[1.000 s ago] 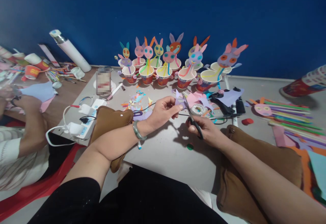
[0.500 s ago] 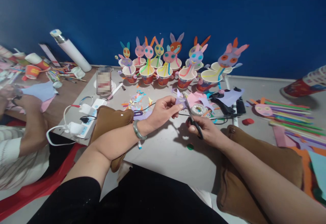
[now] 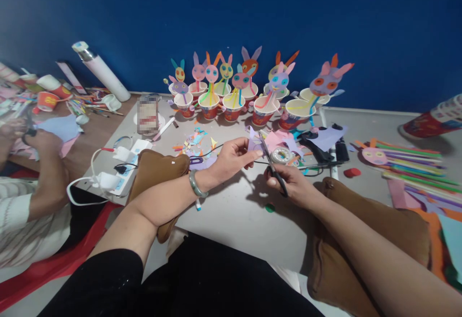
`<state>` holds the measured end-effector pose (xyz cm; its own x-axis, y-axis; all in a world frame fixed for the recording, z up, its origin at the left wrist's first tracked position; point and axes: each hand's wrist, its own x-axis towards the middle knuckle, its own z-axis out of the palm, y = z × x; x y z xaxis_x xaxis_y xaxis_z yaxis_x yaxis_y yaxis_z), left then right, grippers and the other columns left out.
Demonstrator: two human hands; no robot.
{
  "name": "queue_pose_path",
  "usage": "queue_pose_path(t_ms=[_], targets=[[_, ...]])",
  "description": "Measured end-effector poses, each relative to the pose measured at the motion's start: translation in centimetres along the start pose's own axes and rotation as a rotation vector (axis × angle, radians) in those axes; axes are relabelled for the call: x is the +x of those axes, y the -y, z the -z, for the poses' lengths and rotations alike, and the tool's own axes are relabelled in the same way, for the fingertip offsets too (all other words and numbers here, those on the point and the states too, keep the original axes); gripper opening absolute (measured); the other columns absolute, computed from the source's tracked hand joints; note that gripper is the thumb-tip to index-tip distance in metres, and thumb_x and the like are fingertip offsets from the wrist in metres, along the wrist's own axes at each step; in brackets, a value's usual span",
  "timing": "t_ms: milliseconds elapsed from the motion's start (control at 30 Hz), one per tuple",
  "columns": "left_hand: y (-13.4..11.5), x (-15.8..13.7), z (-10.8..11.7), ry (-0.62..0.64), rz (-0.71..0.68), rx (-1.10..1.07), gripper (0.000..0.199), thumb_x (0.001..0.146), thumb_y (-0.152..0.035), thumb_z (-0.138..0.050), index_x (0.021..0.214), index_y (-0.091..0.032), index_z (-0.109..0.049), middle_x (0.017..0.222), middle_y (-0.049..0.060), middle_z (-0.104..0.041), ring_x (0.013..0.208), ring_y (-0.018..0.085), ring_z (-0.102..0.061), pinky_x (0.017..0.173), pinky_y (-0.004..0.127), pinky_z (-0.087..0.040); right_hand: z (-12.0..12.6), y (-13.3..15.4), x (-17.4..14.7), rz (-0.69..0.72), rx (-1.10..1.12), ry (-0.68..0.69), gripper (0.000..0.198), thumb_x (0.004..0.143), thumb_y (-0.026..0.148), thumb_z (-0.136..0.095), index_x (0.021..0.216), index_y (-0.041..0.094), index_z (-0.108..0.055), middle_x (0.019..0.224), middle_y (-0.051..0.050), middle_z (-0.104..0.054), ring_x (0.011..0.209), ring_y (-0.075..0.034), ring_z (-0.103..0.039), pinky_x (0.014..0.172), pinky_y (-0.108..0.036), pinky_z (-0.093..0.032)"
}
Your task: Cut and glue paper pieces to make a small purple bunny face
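Note:
Above the middle of the table, my left hand (image 3: 236,156) pinches a small piece of purple paper (image 3: 253,140) between thumb and fingers. My right hand (image 3: 288,182) is closed round the black handles of a pair of scissors (image 3: 277,177), whose blades point up and away beside the paper's right edge. Whether the blades touch the paper I cannot make out. Just behind the scissors lies a white roll of tape (image 3: 281,156), with pink paper (image 3: 277,139) behind it. A green paper disc (image 3: 269,208) rests on the table nearer to me.
Several paper cups (image 3: 234,107) with paper rabbit heads stand along the blue wall. Paper scraps (image 3: 197,141) and a power strip (image 3: 132,168) lie left. Drinking straws (image 3: 415,163), a red cap (image 3: 352,173) and brown cushions (image 3: 368,230) are right. A co-worker (image 3: 32,201) sits at far left.
My hands and the scissors stay nearly in place, with the purple paper shifted very slightly. At far left, the co-worker's hands have moved a little.

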<state>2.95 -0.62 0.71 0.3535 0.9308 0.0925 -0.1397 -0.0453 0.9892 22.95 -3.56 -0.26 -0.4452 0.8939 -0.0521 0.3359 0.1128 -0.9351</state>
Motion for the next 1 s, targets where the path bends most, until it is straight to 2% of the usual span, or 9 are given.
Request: queue_pose_path(t_ms=[133, 567, 1000], targets=[[-0.39, -0.16, -0.03, 0.009, -0.017, 0.046, 0.049, 0.078, -0.062, -0.075, 0.073, -0.018, -0.055, 0.061, -0.003, -0.054, 0.056, 0.007, -0.050, 0.055, 0.023, -0.041, -0.01, -0.12, 0.05, -0.016, -0.002, 0.000, 0.066, 0.071, 0.085, -0.065, 0.060, 0.021, -0.049, 0.056, 0.001, -0.047, 0.056, -0.013, -0.040, 0.052, -0.030, -0.032], [0.39, 0.13, 0.15, -0.037, -0.027, 0.007, 0.043, 0.080, -0.058, -0.073, 0.077, -0.019, -0.056, 0.057, -0.006, -0.055, 0.051, 0.006, -0.050, 0.052, 0.022, -0.041, 0.04, -0.30, -0.07, -0.014, 0.035, 0.023, 0.063, 0.072, 0.082, -0.067, 0.064, 0.021, -0.054, 0.058, 0.001, -0.047, 0.056, -0.013, -0.040, 0.053, -0.029, -0.036], [-0.47, -0.33, 0.02, 0.005, -0.025, 0.068, 0.036, 0.083, -0.049, -0.070, 0.073, -0.018, -0.054, 0.057, -0.005, -0.056, 0.053, 0.006, -0.051, 0.053, 0.021, -0.040, 0.06, -0.05, -0.13, 0.015, 0.027, 0.041, 0.065, 0.073, 0.085, -0.064, 0.064, 0.021, -0.054, 0.058, 0.001, -0.048, 0.057, -0.014, -0.041, 0.055, -0.031, -0.038]])
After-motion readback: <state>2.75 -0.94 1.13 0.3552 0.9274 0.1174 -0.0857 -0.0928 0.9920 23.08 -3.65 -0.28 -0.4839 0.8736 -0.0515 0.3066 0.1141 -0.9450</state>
